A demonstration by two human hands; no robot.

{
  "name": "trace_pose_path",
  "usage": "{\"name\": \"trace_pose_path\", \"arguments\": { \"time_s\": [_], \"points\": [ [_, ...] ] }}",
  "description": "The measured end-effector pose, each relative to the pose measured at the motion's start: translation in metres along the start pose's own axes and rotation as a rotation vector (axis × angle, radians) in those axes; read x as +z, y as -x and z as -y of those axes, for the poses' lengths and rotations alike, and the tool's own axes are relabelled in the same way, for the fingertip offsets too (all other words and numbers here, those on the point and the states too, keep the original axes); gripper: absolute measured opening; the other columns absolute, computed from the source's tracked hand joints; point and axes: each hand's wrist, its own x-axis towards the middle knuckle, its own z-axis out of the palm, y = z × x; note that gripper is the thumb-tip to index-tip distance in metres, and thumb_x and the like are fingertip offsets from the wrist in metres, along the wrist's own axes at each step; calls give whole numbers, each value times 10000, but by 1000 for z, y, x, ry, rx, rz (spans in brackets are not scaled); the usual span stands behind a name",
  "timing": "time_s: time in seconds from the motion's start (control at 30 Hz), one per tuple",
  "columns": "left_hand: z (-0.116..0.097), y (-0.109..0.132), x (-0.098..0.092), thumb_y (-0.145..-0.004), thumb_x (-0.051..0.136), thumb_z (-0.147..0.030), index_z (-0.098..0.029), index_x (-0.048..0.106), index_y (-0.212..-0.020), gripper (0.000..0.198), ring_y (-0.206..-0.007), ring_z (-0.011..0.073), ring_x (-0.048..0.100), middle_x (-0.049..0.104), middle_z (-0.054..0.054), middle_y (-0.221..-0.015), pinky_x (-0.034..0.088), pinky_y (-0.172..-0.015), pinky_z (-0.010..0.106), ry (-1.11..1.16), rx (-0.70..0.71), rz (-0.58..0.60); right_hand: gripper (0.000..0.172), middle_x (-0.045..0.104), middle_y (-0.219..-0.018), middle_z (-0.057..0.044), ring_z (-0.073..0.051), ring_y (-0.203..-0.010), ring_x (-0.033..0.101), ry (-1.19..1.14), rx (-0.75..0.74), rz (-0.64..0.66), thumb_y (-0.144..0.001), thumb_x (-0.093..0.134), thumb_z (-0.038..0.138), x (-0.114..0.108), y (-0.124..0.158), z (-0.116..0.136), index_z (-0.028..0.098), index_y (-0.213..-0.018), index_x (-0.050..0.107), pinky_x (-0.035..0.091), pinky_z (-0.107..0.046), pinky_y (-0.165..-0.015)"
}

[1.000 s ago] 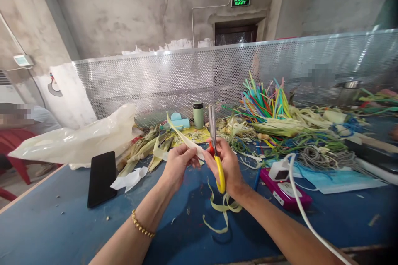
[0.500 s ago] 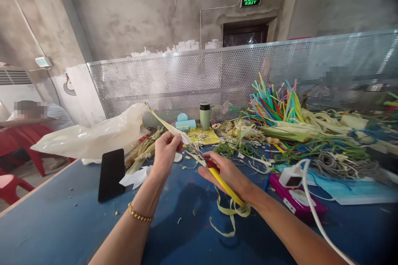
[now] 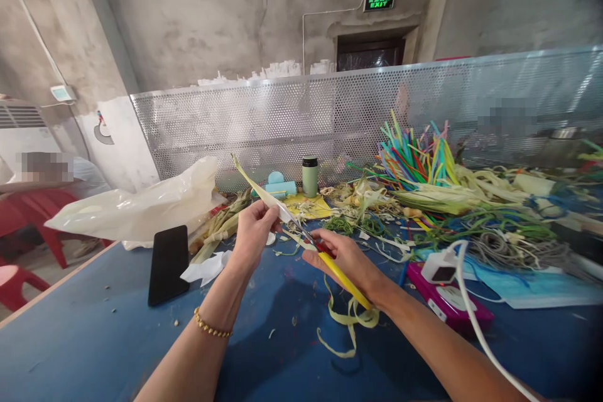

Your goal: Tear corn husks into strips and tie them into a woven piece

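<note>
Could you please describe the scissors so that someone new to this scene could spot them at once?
On the near side of the blue table, find the right hand. The scissors are in it, blades angled toward the pale strip in the left hand. Their bright yellow handle sets them apart from the paler curled strips lying below.

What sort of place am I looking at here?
Likely a craft workshop: scissors and a pale, husk-like strip are held above a blue worktable, multicoloured strands stand bunched beyond, and a lit EXIT sign hangs on the rough wall.
</note>
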Motion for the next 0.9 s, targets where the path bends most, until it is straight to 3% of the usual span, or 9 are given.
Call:
{"name": "trace_pose_path", "arguments": {
  "time_s": [0.33, 0.57, 0.9],
  "points": [
    [-1, -1, -2, -783, 603, -283, -155, 560, -603, 226, -455, 96, 469, 558, -4, -467, 358, -508, 218, 39, -13, 9, 387, 480, -587, 38, -109, -549, 383, 129, 17, -19, -762, 673, 553, 0, 2, 7, 183, -874, 681, 331, -207, -481],
    [2, 2, 3, -751, 617, -251, -161, 553, -581, 203, -450, 97, 485, 559, -10, -470, 359, -500, 217, 55, -12, 40, 360, 575, -670, 25, -120, -586, 450, 140, -5, -42, -774, 671, 491, 2, -1, 4, 197, -981, 649, 379, -217, -540],
    [3, 6, 4, -779, 632, -293, -150, 592, -636, 206, -478, 96, 494, 560, -7, -513, 365, -513, 219, 100, -13, 171, 368, 470, -607, 50, -106, -548, 364, 147, 6, -59, -774, 661, 539, -2, 0, 10, 197, -910, 642, 325, -213, -497]
  ]
}}
